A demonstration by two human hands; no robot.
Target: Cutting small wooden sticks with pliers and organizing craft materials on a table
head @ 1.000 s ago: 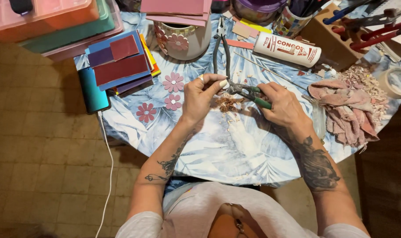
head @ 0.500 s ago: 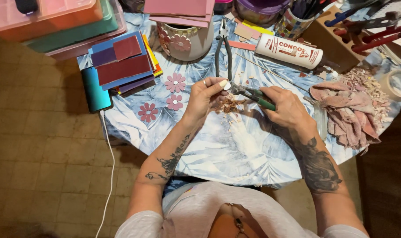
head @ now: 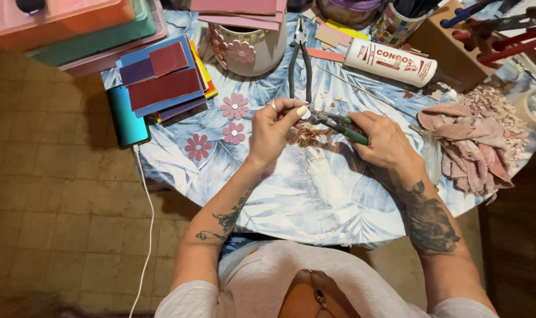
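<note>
The left hand pinches a small pale piece between thumb and fingertips, and the right hand is closed round the green-handled cutters, whose nose meets that piece. Both sit just above a heap of brown shavings on the worktop.

Taking the heap as landmark: the left fingertips lie so close to the cutter nose that a slip or a hard squeeze could nip them, or crack the piece. A cut chip could spring away toward the pink paper flowers left of the heap or the crumpled pink cloth far to its right. The black pliers lie behind the heap, where a sweep of the wrist could knock them.
</note>
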